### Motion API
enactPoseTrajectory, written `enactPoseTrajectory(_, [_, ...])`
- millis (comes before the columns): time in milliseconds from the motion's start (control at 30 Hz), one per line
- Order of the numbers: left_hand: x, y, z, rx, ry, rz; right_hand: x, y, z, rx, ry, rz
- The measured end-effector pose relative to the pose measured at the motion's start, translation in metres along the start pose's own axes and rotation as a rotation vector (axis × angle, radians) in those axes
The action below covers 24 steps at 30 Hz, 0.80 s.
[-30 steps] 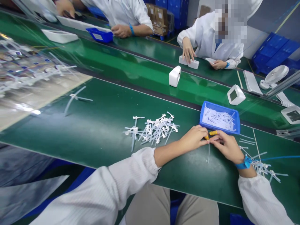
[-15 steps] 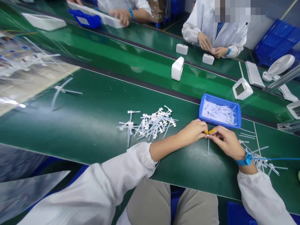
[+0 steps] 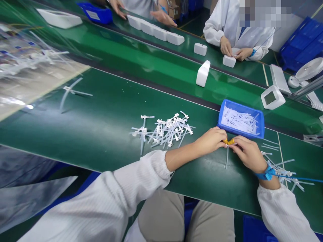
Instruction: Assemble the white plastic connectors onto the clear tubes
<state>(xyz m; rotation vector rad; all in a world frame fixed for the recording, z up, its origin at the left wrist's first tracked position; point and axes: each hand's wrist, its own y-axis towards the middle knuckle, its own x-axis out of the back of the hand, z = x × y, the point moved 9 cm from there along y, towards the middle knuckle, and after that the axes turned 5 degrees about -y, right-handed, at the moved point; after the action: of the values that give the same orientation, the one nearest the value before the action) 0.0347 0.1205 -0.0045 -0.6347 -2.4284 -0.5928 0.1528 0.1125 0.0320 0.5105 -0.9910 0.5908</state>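
My left hand (image 3: 210,140) and my right hand (image 3: 248,154) meet fingertip to fingertip on the green table (image 3: 106,117), both pinched on the top end of one thin white plastic strip (image 3: 227,158) that hangs down toward me. Yellow finger cots cover the pinching fingertips. A blue wristband (image 3: 267,173) sits on my right wrist. Just behind my hands stands a blue tray (image 3: 261,117) holding several white strips. A loose pile of white strips with clips (image 3: 165,131) lies to the left of my left hand.
More white strips (image 3: 287,173) lie by my right wrist. White boxy devices (image 3: 203,73) (image 3: 272,97) ride the conveyor belt behind. Two other people in white coats handle white devices across the belt. Clear plastic sheeting (image 3: 27,74) covers the left end.
My two hands keep the same pinch on the strip. The devices on the belt have shifted, and the people opposite have moved their hands to other white devices.
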Motion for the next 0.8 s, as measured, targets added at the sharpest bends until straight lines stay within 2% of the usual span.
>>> enactPoseTrajectory(500, [0.001,0.002,0.0,0.022,-0.004,0.002,-0.002,0.002,0.002,-0.004,-0.089,0.04])
enactPoseTrajectory(600, [0.001,0.001,0.001,0.018,0.013,0.001,-0.004,0.003,-0.005,-0.036,-0.001,0.061])
enactPoseTrajectory(800, [0.005,-0.002,-0.003,-0.011,-0.011,-0.006,-0.02,-0.003,-0.034,-0.247,0.376,0.136])
